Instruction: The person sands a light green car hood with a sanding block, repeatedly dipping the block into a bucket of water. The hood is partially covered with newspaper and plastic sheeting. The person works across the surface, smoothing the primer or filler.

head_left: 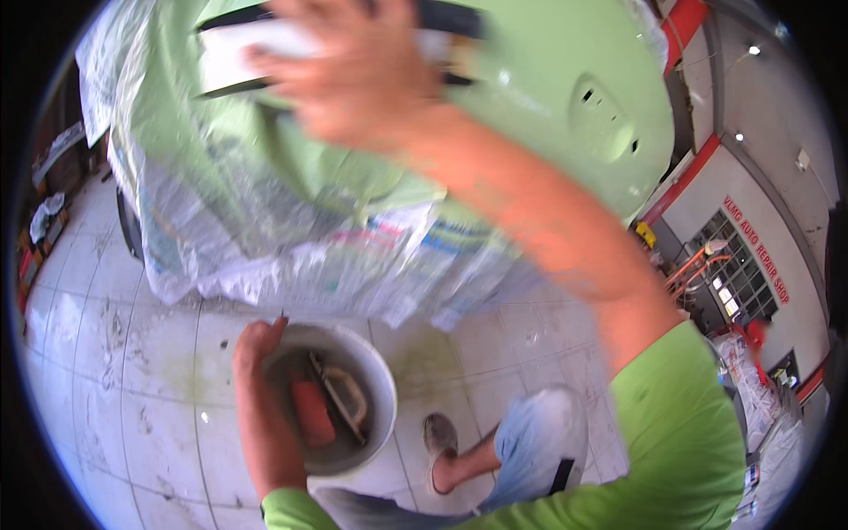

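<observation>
Panel (521, 115), pale green, curved, smooth; stood along the upper edge of the view, its left and lower sides draped in masking sheet (265, 274), clear and printed, speckled green. Near the panel's upper edge: one white area (225, 57), bordered in black. Toward its right edge: one oval recess (603, 119) with small dark slots.

Right hand (362, 79), bare, motion-blurred; lay across the white area, fingers spread apart, some cut off by the upper edge of the view. Whether anything sat beneath the palm could not be told.

Left hand (256, 343), bare; at the left rim of a bucket, fingers curled, thumb raised. Whether they were clamped on the rim could not be told.

Bucket (386, 389), round, white-rimmed; on the tiled floor (159, 380), just below the sheet's lower edge. Contents: greyish liquid, one red block (311, 415) toward the left wall, one dark flat tool with a pale handle (355, 397) beside it, toward the right wall.

Shoe (440, 437), one, greyish, worn; on the floor right of the bucket.
</observation>
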A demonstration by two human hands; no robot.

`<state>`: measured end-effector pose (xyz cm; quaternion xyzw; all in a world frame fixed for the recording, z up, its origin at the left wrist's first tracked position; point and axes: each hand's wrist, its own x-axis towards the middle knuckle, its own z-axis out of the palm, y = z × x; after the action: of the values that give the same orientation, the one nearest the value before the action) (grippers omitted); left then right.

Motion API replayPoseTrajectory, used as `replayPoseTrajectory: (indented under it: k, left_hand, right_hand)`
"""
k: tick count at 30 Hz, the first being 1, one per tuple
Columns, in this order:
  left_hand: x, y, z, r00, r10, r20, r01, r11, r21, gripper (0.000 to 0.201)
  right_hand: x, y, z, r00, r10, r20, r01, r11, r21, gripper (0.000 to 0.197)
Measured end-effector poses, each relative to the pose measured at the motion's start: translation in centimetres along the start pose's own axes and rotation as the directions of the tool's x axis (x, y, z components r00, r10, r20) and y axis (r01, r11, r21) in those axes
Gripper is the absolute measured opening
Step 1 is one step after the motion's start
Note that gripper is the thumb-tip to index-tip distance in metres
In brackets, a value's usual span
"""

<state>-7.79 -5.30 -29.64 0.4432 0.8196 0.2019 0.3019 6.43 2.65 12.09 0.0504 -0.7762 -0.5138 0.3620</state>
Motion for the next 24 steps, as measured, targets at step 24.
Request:
replayPoseTrajectory:
  k: [24]
  left_hand:
    - [-1.2, -0.2, -1.1, 0.997, -0.074, 0.005, 0.074, 0.997, 0.0, 0.073]
  right_hand:
    - [-17.7, 8.6, -8.7, 0.991, 0.008, 0.137, -0.013, 0.999, 0.038, 0.037]
